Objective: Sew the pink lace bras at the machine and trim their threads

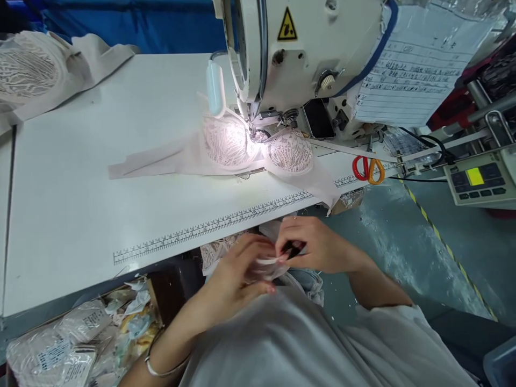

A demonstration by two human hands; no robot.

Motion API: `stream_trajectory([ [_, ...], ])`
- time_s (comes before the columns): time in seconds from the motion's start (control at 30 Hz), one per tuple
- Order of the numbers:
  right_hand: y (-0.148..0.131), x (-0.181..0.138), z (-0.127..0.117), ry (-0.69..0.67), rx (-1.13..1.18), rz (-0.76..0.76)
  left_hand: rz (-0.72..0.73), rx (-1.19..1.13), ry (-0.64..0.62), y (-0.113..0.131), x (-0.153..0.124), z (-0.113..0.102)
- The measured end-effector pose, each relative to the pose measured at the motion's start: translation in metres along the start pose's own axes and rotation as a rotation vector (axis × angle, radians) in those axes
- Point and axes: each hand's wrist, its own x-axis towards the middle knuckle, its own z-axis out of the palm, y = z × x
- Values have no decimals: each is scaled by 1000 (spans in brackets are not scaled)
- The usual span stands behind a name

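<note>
My left hand [237, 279] is curled with its fingers clamped on a pale, partly see-through cloth [262, 273], the thumb beneath, which I judge keeps its white edge steady and turned up toward my other fingertips. My right hand [309, 242] is closed around a small dark object [295, 249], too hidden to name, its thumb and fingertip brought together at that edge. The cloth sits between both sets of fingers, just off the table's edge and above my lap, probably so I can see it close up. Beyond my fingertips, a bra [292, 153] lies spread on the table [161, 209] under the sewing machine [306, 70], where the bed seems to support it and the lamp's light falls on the cups. Right of my right fingers, the scissors [368, 170] lie near the table's edge, likely for easy reach.
</note>
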Motion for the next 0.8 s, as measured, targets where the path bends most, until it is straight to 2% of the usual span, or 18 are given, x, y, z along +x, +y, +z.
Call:
stream_trajectory([
  [0.13, 4, 8, 15, -6, -107, -26, 73, 7, 83, 0, 12, 18],
  [0.23, 16, 3, 12, 41, 20, 25, 65, -35, 95, -5, 14, 16],
  [0.33, 29, -3, 7, 64, 101, 32, 26, -121, 100, -6, 14, 9],
  [0.43, 37, -4, 4, 40, 50, -13, -9, -179, 112, -5, 15, 6],
  [0.63, 40, -1, 0, 59, 101, -88, -89, -250, 132, -6, 14, 6],
  [0.8, 40, -1, -1, 123, 318, 3, -252, -435, 85, -8, 10, 8],
])
